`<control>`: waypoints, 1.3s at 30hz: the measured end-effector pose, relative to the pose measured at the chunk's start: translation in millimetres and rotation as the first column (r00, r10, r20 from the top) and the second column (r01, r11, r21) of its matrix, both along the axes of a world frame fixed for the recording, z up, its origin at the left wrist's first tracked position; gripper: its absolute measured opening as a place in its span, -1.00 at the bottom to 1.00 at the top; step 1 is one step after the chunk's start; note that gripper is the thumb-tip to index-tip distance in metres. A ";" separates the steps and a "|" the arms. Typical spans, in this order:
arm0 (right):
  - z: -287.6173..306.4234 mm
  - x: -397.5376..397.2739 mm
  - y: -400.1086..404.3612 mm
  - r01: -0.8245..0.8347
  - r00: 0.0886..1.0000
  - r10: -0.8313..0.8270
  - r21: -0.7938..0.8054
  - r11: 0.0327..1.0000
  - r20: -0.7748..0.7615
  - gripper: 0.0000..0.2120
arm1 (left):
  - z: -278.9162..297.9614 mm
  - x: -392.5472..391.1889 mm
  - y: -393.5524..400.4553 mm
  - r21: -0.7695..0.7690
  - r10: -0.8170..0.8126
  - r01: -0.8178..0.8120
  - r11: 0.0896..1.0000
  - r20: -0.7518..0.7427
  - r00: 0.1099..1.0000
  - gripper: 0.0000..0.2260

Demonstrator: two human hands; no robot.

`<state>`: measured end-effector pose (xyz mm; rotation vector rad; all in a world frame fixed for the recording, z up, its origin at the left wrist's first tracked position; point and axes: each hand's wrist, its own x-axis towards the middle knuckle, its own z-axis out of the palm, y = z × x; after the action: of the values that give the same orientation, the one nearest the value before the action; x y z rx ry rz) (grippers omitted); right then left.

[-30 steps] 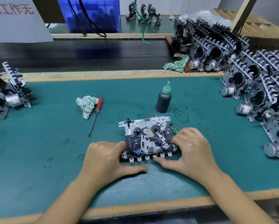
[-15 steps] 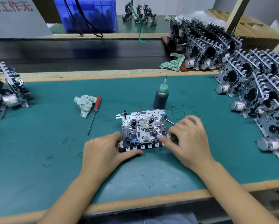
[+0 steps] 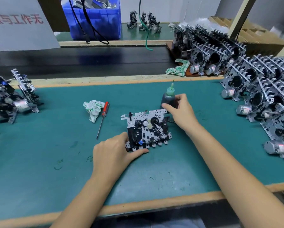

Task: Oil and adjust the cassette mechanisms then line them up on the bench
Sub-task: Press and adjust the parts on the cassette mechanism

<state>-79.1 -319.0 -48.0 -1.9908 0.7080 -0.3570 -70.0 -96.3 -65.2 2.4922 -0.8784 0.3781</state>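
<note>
Left of my work I see a crumpled rag (image 3: 93,109) touching a red-handled screwdriver (image 3: 103,118), while across the black belt (image 3: 82,60) sit a blue bin (image 3: 96,18), a green cable (image 3: 146,38) and another rag (image 3: 177,69).

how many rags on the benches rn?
2. One crumpled rag lies on the green mat just left of the red-handled screwdriver; the other sits at the far edge, beside the racked mechanisms. More may be hidden behind those.
</note>
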 end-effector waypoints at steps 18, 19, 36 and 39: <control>9.5 -73.0 22.9 -0.152 0.728 -0.376 0.669 0.727 0.574 -0.81 | -4.3 -0.3 -1.5 0.108 0.096 -0.088 0.990 -0.074 0.993 -0.38; 9.2 -72.5 26.5 -0.134 0.737 -0.365 0.652 0.746 0.569 -0.80 | -4.5 -0.4 -1.5 0.104 0.094 -0.086 0.991 -0.076 0.993 -0.38; -1.9 -71.7 50.9 -0.033 0.766 -0.128 0.238 0.971 0.630 -0.72 | -3.5 -0.6 -0.9 0.111 0.091 -0.079 0.991 -0.110 0.990 -0.46; -2.2 -71.8 50.8 -0.034 0.778 -0.125 0.240 0.970 0.615 -0.73 | -3.2 -1.0 -0.9 0.086 0.087 -0.077 0.993 -0.116 0.989 -0.51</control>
<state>-150.9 -268.2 -50.2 -1.4838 0.3419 -0.8777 -71.1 -97.2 -68.3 2.6015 -0.7594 0.2213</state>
